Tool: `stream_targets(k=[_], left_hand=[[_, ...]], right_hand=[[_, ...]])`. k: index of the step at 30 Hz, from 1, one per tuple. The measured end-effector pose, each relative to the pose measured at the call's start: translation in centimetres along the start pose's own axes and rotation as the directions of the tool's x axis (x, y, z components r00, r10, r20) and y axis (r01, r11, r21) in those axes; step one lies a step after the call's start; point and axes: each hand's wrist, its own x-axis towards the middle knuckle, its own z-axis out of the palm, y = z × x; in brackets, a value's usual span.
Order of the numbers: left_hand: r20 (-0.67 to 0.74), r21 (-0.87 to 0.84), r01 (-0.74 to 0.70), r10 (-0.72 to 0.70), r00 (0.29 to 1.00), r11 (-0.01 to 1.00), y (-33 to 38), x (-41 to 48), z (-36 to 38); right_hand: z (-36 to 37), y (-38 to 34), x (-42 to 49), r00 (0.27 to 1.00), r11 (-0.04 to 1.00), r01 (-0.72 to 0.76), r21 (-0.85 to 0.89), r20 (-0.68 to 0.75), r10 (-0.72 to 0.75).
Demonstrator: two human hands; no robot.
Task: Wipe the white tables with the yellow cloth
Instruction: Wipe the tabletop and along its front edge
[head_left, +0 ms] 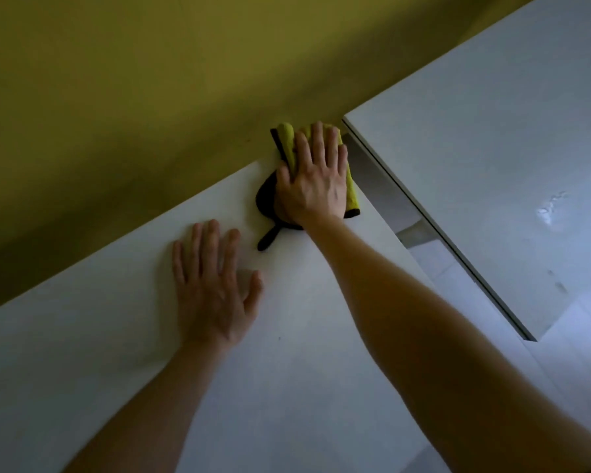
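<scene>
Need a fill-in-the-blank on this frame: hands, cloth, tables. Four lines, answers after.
1. The cloth lies pressed under the ____ hand.
2. The left hand rests flat on the near table, holding ____.
3. The cloth sits at the near table's far ____, across a gap from the second table.
4. The cloth is ____ with a dark edge.

Answers: right; nothing; corner; yellow.

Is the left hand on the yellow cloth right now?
No, the left hand lies flat on the white table, while the right hand presses the yellow cloth.
</scene>
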Motion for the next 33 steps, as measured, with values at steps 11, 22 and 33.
stream_targets(k=[11,22,33], left_hand=[[-0.047,-0.035,-0.02,0.019,0.999,0.999,0.1,0.4,-0.1],[-0.053,-0.041,-0.014,0.012,0.999,0.999,0.0,0.0,0.0],[-0.084,-0.024,-0.036,0.034,0.996,0.999,-0.3,0.1,0.5]], right_hand=[[-1.4,3.6,-10.0,0.993,0.995,0.083,-0.049,0.086,-0.078],[-2.8,11.9,-12.8,0.921,0.924,0.382,-0.01,0.091,-0.38],[-1.4,4.4,-3.0,0.934,0.931,0.351,-0.098,0.113,-0.34]])
